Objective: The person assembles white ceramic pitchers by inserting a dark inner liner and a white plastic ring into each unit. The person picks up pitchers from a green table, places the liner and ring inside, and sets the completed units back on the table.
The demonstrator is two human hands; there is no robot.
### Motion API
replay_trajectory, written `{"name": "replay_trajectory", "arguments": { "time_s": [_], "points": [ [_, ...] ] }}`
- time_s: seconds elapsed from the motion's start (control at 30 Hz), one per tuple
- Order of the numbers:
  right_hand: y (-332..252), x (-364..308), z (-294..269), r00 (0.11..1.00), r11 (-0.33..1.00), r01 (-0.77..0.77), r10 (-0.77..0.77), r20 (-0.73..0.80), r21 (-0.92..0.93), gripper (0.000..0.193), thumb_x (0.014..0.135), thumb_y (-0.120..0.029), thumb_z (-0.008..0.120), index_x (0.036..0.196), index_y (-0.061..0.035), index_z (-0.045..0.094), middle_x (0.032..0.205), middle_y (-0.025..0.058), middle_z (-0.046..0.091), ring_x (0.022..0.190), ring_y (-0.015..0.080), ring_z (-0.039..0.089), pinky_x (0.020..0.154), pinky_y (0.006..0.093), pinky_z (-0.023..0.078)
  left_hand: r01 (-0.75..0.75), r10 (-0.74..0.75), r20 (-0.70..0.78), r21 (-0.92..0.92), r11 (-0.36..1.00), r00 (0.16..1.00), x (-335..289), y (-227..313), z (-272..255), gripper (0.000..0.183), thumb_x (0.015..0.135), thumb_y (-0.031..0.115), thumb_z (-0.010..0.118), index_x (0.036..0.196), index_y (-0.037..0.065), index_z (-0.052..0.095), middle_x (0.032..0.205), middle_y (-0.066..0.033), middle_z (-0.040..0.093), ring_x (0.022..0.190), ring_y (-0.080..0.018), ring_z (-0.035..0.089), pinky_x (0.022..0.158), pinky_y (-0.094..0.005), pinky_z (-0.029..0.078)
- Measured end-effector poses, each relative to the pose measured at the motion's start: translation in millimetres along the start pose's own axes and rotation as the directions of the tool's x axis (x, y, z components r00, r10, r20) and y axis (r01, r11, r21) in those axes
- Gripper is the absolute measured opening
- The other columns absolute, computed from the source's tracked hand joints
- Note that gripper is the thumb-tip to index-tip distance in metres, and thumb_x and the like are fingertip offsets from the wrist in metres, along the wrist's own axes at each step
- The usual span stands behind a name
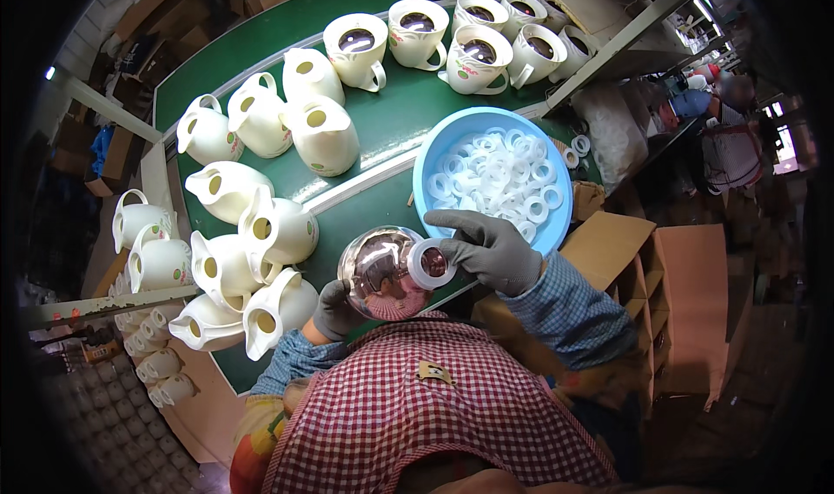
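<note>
A mirror-silvered glass flask liner point(378, 268) lies tilted in front of my apron, its neck toward the right. My left hand point(337, 311), in a grey glove, grips its rounded lower end; most of those fingers are hidden behind the glass. Around the neck sits a white plastic ring point(417, 269). My right hand point(495, 252), also gloved, closes on that ring from the right, its index finger stretched out above. Just beyond it, a light blue basin point(423, 164) holds many loose translucent white rings point(499, 174).
White jug bodies point(326, 138) with open tops crowd the green bench point(382, 129) on the left. Along the far side stand several jugs with silvered liners inside point(356, 46). Open cardboard boxes point(695, 294) are at the right; a metal rail point(621, 38) crosses at upper right.
</note>
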State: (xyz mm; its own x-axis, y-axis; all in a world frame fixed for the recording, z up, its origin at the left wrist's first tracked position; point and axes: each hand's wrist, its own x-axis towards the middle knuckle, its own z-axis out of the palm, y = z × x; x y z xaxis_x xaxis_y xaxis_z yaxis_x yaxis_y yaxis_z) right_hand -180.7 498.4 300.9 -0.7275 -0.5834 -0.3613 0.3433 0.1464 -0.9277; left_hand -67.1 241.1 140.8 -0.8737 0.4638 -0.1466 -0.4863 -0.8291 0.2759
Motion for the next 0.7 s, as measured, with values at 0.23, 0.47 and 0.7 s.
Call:
{"name": "replay_trajectory", "arguments": {
  "time_s": [0.23,0.47,0.7],
  "points": [
    [-4.9,-0.8,1.5,0.982,0.981,-0.177,0.17,0.089,0.083,0.046,0.104,-0.018,0.061,0.144,0.0034,0.052,0.131,0.0159,0.066,0.112,0.0157,0.065,0.094,0.0281,0.054,0.007,0.015,0.137,-0.161,0.987,0.99,8.9,2.3,50.4,0.075,0.093,0.043,0.064,0.155,0.008,0.039,0.156,-0.0154,0.046,0.142,-0.0322,0.045,0.121,-0.0518,0.033],
    [10.0,16.7,11.7,0.743,0.484,0.624,-0.61,0.274,-0.614,0.083,0.09,-0.041,0.076,0.156,-0.0081,0.038,0.153,0.0286,0.042,0.14,0.0454,0.045,0.116,0.0509,0.039,-0.057,0.067,0.054,-0.166,0.984,0.996,8.5,2.6,41.7,0.073,0.094,0.046,0.062,0.152,0.005,0.042,0.153,-0.0167,0.049,0.139,-0.0334,0.048,0.12,-0.0526,0.035],
    [16.6,37.0,21.0,0.767,0.656,0.641,-0.558,0.316,-0.398,0.061,0.093,-0.015,0.071,0.148,0.0008,0.049,0.157,0.0254,0.04,0.15,0.0397,0.034,0.122,0.0453,0.029,-0.195,0.194,-0.027,-0.182,0.964,0.981,-0.8,1.5,32.4,0.056,0.103,0.037,0.047,0.147,0.003,0.048,0.149,-0.0166,0.052,0.136,-0.0312,0.051,0.118,-0.0497,0.039]
  ]
}}
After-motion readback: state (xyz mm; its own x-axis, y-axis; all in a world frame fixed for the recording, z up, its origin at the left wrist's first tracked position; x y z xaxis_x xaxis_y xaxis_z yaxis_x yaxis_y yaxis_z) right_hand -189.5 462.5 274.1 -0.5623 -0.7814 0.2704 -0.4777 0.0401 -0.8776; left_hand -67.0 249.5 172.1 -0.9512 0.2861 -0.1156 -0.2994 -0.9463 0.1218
